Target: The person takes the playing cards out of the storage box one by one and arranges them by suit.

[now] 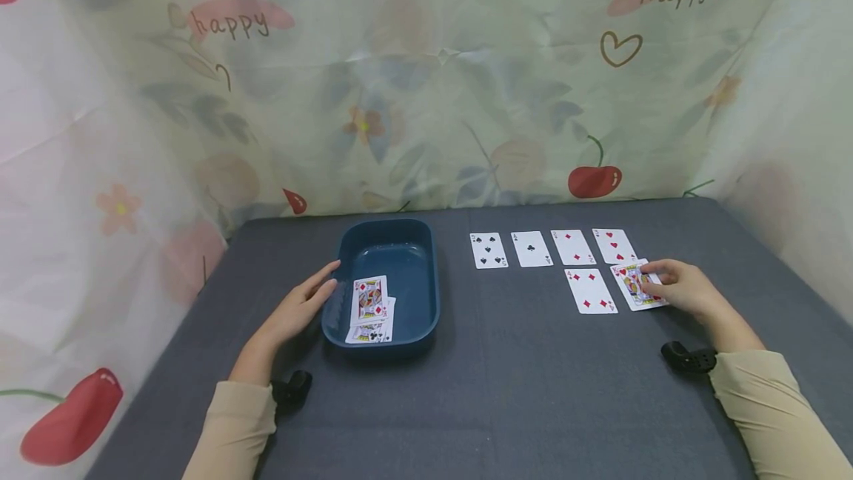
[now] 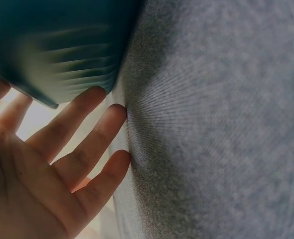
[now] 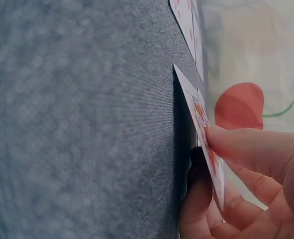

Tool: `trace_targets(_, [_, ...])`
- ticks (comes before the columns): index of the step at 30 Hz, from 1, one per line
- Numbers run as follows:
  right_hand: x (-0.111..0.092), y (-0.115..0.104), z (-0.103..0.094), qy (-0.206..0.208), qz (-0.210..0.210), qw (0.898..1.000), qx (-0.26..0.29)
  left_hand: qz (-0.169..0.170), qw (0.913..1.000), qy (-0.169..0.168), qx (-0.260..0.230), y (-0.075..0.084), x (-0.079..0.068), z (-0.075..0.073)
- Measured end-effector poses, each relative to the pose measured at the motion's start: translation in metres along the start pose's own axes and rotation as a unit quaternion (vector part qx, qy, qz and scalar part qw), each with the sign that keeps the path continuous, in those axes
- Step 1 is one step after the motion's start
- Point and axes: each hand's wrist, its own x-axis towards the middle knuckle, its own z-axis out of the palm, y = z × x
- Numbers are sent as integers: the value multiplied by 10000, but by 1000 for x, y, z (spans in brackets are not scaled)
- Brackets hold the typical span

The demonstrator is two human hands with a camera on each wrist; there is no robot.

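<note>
My right hand pinches a face playing card at its right side. In the right wrist view the thumb lies on the printed face and fingers are underneath, with the card tilted off the cloth. Beside it lies a card with four red diamonds. At the left, a dark blue tray holds a few face cards, the top one a red-marked face card. My left hand is by the tray's left wall, fingers spread and fingertips right at the rim.
Behind the held card, a row of face-up cards runs leftward: a red heart card, a diamond card, a single-club card and a black-pip card. Grey cloth covers the table, and a printed curtain hangs behind.
</note>
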Motion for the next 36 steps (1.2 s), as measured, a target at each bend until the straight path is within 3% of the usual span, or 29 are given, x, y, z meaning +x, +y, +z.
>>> trace_targets(10, [-3,-8,0,47,11,9979,-652,-21,10000,6,10,0,0,1])
trace_targets(14, [-4,-11,1,74,57,9975,-706,23,10000,18,-30,1,-1,1])
trace_targets(17, [-2,-16,3,205,-170,9978,-600,38,10000,23,-33,0,-1,1])
trace_targets(27, [4,-80,19,33,-884,9961,-18,31,10000,35,-28,0,-1,0])
trace_targets(36, [18,-141,44,-318,-1542,9866,430,91,9999,45,-21,-1,-1,1])
